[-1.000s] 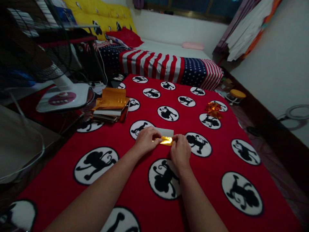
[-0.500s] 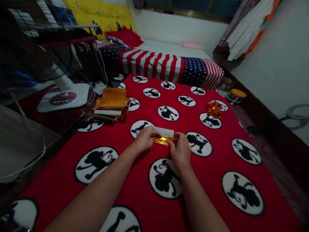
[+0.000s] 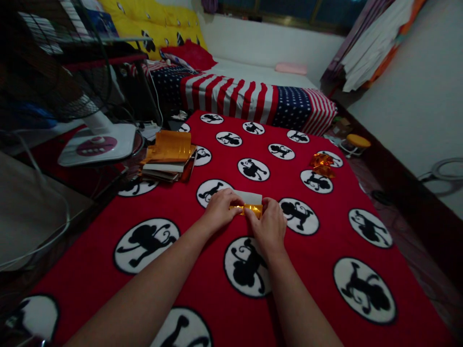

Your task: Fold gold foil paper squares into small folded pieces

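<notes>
A small sheet of gold foil paper [image 3: 253, 209] lies on the red blanket, its shiny near edge turned up over a pale grey-white face. My left hand [image 3: 221, 208] grips its left end, thumb along the gold strip. At the right end, my right hand [image 3: 269, 220] holds the paper, its thumb pressing the gold strip near the middle and its fingers behind. The two thumbs are close together. My fingertips hide both ends of the paper.
A stack of gold and white paper sheets [image 3: 168, 156] sits at the blanket's left edge. Folded shiny orange-gold pieces [image 3: 323, 164] lie at the right. A fan base [image 3: 97, 144] stands left of the red monkey-print blanket [image 3: 202, 270]. A yellow-topped stool [image 3: 358, 140] is beyond the right edge.
My right thumb has moved left along the gold strip toward my left thumb. Half a second ago the strip showed wide between the thumbs; now they cover more of it.
</notes>
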### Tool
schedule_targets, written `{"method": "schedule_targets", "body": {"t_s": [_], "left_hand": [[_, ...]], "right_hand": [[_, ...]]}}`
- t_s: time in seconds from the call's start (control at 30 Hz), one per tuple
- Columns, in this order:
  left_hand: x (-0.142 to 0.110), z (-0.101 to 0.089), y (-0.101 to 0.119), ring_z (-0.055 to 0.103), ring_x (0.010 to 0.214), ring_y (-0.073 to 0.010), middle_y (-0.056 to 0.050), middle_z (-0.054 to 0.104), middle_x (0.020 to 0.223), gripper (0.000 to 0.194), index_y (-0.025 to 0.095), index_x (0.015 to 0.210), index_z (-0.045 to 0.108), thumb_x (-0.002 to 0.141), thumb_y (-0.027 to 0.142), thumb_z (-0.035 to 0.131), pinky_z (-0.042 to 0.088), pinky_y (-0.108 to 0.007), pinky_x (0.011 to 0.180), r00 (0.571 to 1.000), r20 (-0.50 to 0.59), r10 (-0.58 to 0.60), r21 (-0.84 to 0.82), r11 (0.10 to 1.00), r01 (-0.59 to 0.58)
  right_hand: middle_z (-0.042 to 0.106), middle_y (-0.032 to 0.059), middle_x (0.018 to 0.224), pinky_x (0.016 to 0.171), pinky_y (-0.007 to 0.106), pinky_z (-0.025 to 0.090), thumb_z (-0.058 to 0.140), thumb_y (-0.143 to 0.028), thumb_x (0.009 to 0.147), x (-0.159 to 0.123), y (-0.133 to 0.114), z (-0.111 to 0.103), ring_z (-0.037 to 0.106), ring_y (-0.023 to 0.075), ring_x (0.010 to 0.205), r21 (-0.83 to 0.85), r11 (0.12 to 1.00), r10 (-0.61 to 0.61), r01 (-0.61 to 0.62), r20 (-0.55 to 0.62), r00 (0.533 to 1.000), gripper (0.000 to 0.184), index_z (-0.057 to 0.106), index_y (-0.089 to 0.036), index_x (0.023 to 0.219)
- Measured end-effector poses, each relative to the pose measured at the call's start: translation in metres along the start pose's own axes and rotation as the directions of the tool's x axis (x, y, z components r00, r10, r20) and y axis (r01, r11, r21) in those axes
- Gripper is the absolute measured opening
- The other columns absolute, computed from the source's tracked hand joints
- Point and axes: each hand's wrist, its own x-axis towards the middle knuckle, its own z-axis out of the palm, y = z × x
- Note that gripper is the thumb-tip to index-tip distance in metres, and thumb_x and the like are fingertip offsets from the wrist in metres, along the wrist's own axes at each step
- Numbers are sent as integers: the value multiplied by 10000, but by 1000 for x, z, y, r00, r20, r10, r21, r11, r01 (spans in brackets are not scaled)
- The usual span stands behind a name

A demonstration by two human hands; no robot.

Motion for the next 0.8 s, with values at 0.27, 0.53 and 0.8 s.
{"method": "schedule_targets", "body": {"t_s": [0.27, 0.53, 0.8], "left_hand": [[0, -2, -9, 599, 820, -146, -37, 652, 848, 267, 175, 769, 718, 756, -12, 528, 482, -267, 780, 1000, -16, 2, -183, 983, -4], [1, -9, -8, 580, 837, -150, -29, 588, 962, 256, 176, 868, 652, 636, 67, 658, 493, -259, 708, 980, -152, -129, -175, 979, 102], [2, -8, -15, 596, 922, -170, -59, 591, 1116, 576, 198, 1181, 592, 626, 94, 708, 495, -244, 669, 979, -148, -139, -241, 965, 100]], "right_hand": [[595, 144, 1029, 839, 357, 421, 444, -222, 864, 5, 10, -4, 565, 251, 945, 104, 993, 62, -62, 10, 998, 319, 543, -113, 1147], [588, 77, 966, 683, 322, 414, 640, -500, 760, 11, 3, -6, 587, 232, 823, -72, 994, 82, -78, 58, 995, 370, 628, -196, 970], [633, 18, 820, 604, 284, 381, 658, -393, 729, 9, 6, -7, 587, 185, 692, 128, 984, 119, -124, 49, 992, 191, 619, -216, 789]]}}
